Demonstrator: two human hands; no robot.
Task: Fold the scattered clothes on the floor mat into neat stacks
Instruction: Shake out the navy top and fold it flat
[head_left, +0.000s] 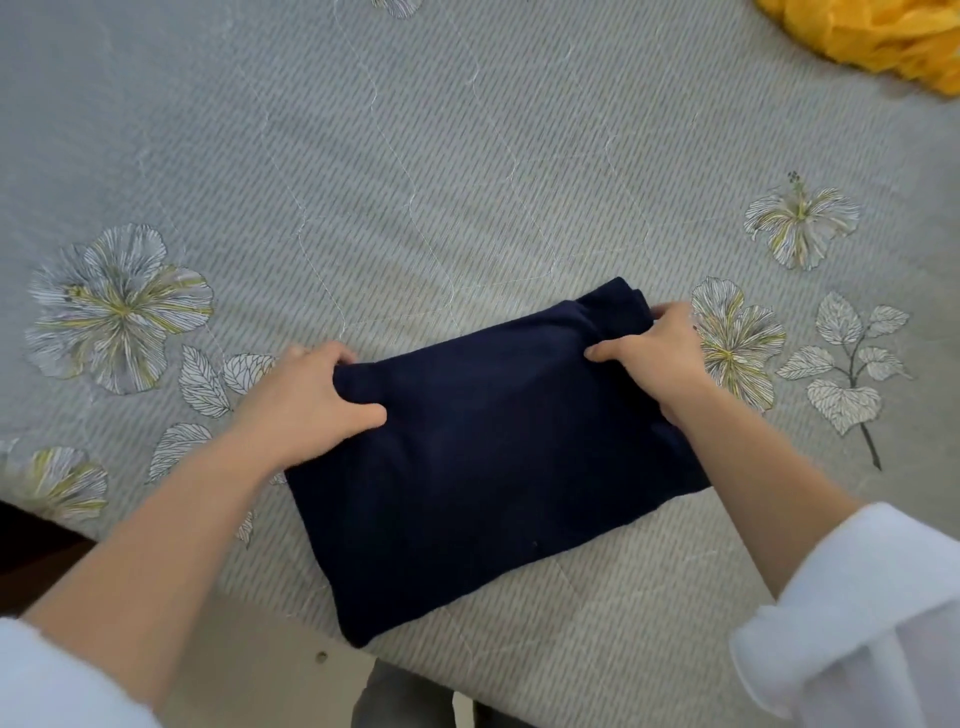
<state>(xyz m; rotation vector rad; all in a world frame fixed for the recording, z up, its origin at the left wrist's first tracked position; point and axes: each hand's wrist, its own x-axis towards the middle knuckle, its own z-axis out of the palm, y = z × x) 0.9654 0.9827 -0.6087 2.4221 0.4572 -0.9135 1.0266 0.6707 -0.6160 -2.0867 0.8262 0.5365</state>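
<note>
- Navy garment (483, 447): lies between the two hands on the floor mat (415, 156), already folded into a compact rectangle, set at a slant. Far edge held at both ends; near edge free, close to the mat's near border.
- Left hand (306, 395): fingers curled over the far-left corner, thumb pressed on top of the cloth. Clamped on the corner.
- Right hand (654, 353): same hold at the far-right corner, thumb on top, fingers tucked round the edge, where layers bunch slightly.
- Hands well apart, one per corner. Judgement: this keeps the far edge taut and the layers aligned, either for one more fold toward the person or for lifting the packet whole.
- Risk, judged: the thicker right corner may slip out of line if lifted unevenly.
- Yellow cloth (872, 36): crumpled heap, far beyond the right hand at the mat's top corner. Apparently unfolded; work remains.
- White sleeves (852, 613) pushed up both forearms, clear of the cloth.
- No finished stack in view.
</note>
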